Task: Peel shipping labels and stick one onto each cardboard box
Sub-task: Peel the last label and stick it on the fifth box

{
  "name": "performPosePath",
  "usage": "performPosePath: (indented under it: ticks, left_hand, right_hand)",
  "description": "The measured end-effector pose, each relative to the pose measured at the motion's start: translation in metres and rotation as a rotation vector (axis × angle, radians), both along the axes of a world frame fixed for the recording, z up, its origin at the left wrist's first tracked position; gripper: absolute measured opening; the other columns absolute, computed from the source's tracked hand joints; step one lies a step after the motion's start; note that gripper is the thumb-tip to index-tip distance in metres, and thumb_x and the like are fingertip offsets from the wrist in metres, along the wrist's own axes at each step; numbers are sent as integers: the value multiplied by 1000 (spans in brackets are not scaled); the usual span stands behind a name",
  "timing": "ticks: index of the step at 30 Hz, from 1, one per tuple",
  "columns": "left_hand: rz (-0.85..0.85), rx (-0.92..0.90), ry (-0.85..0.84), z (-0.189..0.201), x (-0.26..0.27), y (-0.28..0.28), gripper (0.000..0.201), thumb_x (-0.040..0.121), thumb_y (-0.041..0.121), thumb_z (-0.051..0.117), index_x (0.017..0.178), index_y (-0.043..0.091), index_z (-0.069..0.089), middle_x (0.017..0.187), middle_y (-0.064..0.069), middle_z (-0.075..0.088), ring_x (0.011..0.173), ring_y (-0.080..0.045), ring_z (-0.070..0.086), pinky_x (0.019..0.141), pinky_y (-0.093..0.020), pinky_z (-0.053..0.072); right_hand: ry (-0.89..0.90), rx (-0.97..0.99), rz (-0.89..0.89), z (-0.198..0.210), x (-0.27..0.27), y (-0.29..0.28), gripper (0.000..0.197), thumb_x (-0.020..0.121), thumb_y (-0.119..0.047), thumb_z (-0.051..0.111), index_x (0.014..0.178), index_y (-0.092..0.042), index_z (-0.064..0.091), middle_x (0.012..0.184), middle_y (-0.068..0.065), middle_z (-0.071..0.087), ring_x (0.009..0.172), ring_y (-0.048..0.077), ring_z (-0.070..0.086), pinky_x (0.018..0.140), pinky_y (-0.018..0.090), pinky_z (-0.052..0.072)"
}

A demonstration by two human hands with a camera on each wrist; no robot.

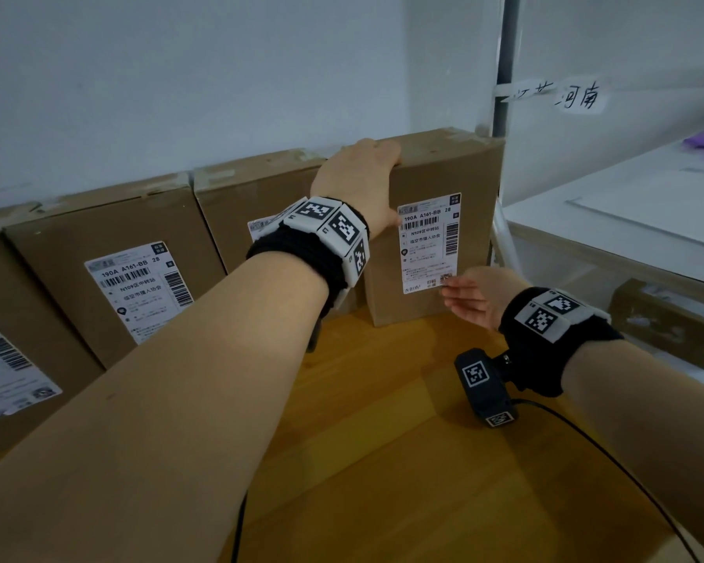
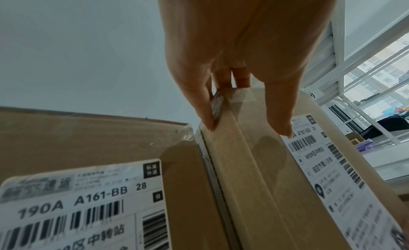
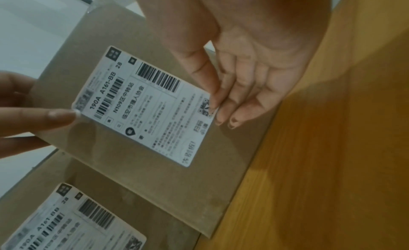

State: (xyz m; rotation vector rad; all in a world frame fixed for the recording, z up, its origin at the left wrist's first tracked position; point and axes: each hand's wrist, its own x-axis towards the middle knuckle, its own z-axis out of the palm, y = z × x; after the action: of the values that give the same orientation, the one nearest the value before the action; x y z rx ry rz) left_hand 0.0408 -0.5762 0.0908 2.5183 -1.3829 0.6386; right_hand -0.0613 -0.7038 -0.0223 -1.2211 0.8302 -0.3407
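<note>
Several brown cardboard boxes stand in a row against the wall on a wooden table. My left hand grips the top left corner of the rightmost box. Its fingers curl over the top edge, and its thumb lies on the upper corner of a white shipping label. That label lies flat on the box front. My right hand is open, its straight fingertips touching the label's lower right corner. The left wrist view shows the left hand over the taped box top.
The neighbouring boxes each carry a white label. A white shelf unit stands close on the right, with another box under it. A black cable trails across the table.
</note>
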Motion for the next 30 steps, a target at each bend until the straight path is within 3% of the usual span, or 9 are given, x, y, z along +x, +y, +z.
performPosePath:
  ticks: [5,8,11,16,22,25,30]
  left_hand:
    - [1,12,4,1,-1,0,60,74,42,74,122,17,48,119,-5,53,106,-23,53,80,-30,38]
    - [1,14,15,2,0,0,60,73,42,75,121,18,48,119,-4,54,105,-23,53,78,-29,37]
    - [-1,15,18,3,0,1,60,72,43,75,120,18,49,119,-4,54,105,-22,53,79,-29,37]
    - [-3,25,21,4,0,1,60,73,42,75,121,19,49,120,-4,54,108,-23,53,82,-31,39]
    - [-6,12,22,4,-1,2,60,74,40,75,123,19,49,123,-3,53,111,-23,52,86,-32,40]
    - [-9,6,25,4,-1,2,60,74,39,75,124,18,48,124,-3,52,112,-22,51,88,-32,40]
    - [-8,-1,24,3,-2,3,59,75,35,75,124,17,48,124,-4,53,112,-23,51,88,-33,41]
  right_hand:
    - [10,-107,-12,13,-3,3,5,88,-5,56,91,-4,60,81,6,64,75,16,59,77,27,51]
    - [-153,-182,0,33,-1,13,1,86,-6,60,87,-5,61,83,9,68,78,20,63,84,32,53]
    - [-270,-197,-37,48,3,19,10,86,-8,61,94,-2,63,91,15,71,83,25,63,87,39,53]
    - [-142,-81,-38,33,4,17,7,86,-7,60,93,-5,61,97,13,71,92,23,69,88,34,55]
    - [27,-72,68,4,11,17,8,89,-8,56,92,-3,62,91,8,67,90,20,62,90,32,52]
    - [48,-95,120,5,18,27,9,91,-8,53,87,-5,60,87,8,66,84,19,60,87,32,51]
    - [49,-114,239,6,26,37,7,89,-5,54,90,-7,61,100,9,66,95,22,59,92,35,49]
